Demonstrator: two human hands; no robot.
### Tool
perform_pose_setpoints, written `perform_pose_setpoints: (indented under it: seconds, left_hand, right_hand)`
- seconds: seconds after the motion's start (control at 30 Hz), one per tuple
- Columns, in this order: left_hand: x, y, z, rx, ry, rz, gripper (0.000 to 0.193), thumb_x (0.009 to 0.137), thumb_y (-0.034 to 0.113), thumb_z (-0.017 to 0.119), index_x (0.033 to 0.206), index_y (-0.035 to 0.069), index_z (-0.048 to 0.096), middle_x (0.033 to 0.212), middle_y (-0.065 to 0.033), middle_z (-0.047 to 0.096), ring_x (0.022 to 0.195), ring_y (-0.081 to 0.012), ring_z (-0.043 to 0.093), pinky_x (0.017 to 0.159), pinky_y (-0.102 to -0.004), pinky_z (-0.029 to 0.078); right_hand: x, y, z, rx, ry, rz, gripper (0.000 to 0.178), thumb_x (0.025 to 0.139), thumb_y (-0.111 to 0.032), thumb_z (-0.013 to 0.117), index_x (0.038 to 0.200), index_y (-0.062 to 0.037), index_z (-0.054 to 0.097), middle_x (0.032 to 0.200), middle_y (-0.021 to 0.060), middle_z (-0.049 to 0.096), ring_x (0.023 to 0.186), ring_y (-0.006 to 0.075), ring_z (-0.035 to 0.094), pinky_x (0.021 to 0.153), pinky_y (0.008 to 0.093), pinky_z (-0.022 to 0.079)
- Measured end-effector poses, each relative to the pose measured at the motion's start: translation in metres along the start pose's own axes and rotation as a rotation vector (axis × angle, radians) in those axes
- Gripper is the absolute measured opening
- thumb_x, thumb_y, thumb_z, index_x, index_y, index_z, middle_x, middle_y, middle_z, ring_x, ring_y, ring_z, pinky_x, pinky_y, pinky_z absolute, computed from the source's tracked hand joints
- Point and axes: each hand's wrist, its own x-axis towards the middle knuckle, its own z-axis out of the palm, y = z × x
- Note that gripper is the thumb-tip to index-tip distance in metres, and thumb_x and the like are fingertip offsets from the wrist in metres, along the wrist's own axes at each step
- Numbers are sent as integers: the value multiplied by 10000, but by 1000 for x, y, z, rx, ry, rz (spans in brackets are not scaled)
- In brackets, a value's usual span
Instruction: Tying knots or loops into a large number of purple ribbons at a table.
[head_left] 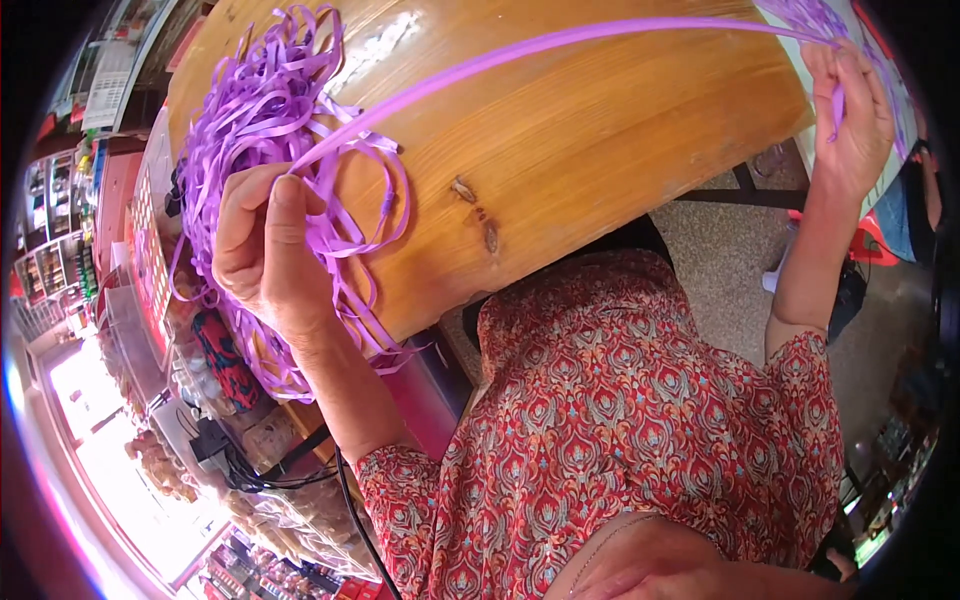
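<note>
A long purple plastic strip [560, 42] runs taut across the upper part of the view, stretched between the person's two hands above a wooden worktop [600, 140]. At its near end the strip passes under the thumb of the left hand [265, 245], whose fingers [285, 215] are closed together and pinch the strip against the curled forefinger. From that pinch the strip rises away from the fingertips in a shallow arc over the worktop to the right hand [850, 115], which is lifted high at the far edge of the wood. There the fingers [825, 70] are closed on the strip, and a short end hangs down across the palm just below them. Behind and around the left fingers lies a loose tangle of purple strips [260, 110], heaped on the worktop beyond the knuckles and spilling over its edge below the wrist in looped strands. One loop curls out to the side of the left thumb and lies flat on the wood, close to two dark knots in the grain. Past the right fingertips, a pale surface with more purple on it [820, 15] shows at the rim, though the bent edge of the view makes it hard to say what it is. Below both hands the person's red patterned short-sleeved garment [640, 400] fills the lower frame.
</note>
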Motion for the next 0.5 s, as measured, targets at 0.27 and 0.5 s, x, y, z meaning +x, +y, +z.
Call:
perform_pose_setpoints:
  seconds: [0.27,0.5]
  left_hand:
    - [-1,-8,-29,-80,91,-143,69,795,-47,566,827,-28,624,787,-61,579,612,-106,516,592,-213,396]
    - [-7,-23,-50,-25,137,-165,69,801,-33,581,845,-25,634,742,-41,575,612,-96,518,583,-205,382]
  right_hand:
    - [24,8,-57,-156,262,98,168,837,4,597,996,58,588,897,96,612,874,199,610,860,300,504]
    - [38,13,-104,-155,220,171,137,844,9,575,974,49,587,892,64,555,775,121,495,783,238,461]
